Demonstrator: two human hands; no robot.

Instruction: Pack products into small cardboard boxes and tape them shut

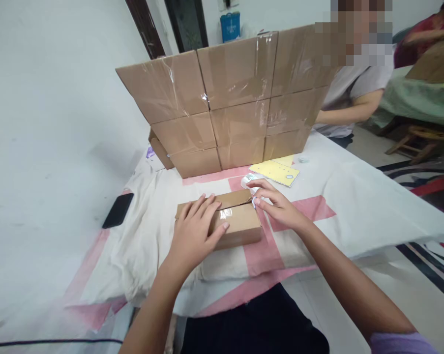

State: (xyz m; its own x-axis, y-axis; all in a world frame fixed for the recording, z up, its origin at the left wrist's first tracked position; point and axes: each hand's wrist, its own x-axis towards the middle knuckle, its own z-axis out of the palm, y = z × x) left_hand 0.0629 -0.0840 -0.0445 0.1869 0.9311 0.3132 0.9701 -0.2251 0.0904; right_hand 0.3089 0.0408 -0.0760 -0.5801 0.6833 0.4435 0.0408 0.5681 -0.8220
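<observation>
Cardbd box on cloth-covered tbl, L hand on top w/ fingers apart, R hand at right end, can't tell if fingers pinched

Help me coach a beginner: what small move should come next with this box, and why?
Perhaps press down the right end of the seam with the right hand: a dark gap shows there, the left hand rests on the box, and the tape lies farther left.
</observation>
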